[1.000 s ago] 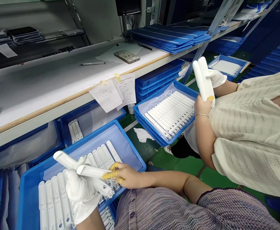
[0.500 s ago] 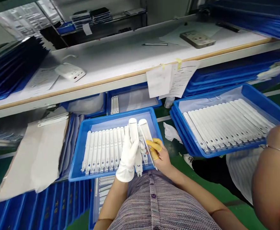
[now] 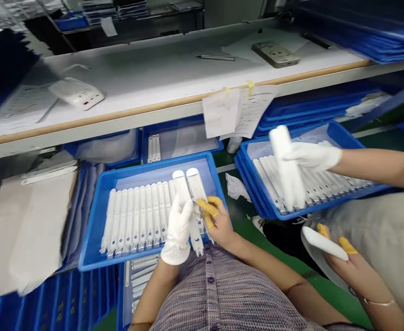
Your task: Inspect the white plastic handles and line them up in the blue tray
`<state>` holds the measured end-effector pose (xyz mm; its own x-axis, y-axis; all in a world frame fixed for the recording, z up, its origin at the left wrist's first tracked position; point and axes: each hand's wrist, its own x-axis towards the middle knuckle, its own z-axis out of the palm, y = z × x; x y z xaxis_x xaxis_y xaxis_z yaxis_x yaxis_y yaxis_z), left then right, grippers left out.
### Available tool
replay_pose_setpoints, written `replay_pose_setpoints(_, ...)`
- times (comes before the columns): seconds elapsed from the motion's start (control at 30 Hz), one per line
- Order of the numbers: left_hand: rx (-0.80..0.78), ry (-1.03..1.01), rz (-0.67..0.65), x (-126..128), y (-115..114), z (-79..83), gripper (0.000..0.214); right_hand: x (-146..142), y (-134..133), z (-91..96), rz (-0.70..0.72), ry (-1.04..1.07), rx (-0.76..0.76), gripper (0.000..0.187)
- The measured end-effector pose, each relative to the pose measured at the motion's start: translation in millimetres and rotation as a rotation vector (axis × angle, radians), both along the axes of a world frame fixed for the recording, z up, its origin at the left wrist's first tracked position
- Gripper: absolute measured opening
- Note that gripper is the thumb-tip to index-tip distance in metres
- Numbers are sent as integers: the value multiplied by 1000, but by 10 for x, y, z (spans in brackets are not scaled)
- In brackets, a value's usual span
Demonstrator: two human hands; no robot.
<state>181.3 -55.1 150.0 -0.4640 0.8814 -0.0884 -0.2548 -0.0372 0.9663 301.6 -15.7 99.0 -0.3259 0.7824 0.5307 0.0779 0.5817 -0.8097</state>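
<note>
My left hand (image 3: pixel 178 227), in a white glove, is closed on a long white plastic strip (image 3: pixel 196 239) with a rounded top and a notched lower end. In my right hand (image 3: pixel 217 218), with yellow finger cots on some fingers, a second white strip (image 3: pixel 196 183) is gripped beside the first. Both strips are held nearly upright, tops slightly apart, over a blue tray (image 3: pixel 89 230). A row of similar white strips (image 3: pixel 136 214) lies side by side in that tray. My hands and the held strips hide the tray's right part.
At right, a co-worker's gloved hand (image 3: pixel 312 156) holds white strips above another blue tray (image 3: pixel 245 158); their other hand (image 3: pixel 350 262) holds one too. A shelf (image 3: pixel 147 73) with a power bank (image 3: pixel 77 93) and pen (image 3: pixel 216 58) runs across. Cardboard sheets (image 3: pixel 39 230) lie left.
The strip in my left hand has turned and leans more to the left at its top. The co-worker's hands have come into view with strips. The whole view has shifted slightly.
</note>
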Motion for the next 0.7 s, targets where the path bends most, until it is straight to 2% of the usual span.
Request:
replay_pose_setpoints(0.23,-33,-161,66,-31,75,-113,50,-40,-47,-7,60,-29,-43,55)
replay_pose_setpoints(0.47,-42,-192,98,-11,94,-11,47,-34,-62,58,62,-60,-39,58)
replay_pose_setpoints(0.7,-102,-287,137,-6,113,31,45,14,-79,122,114,-70,-49,49)
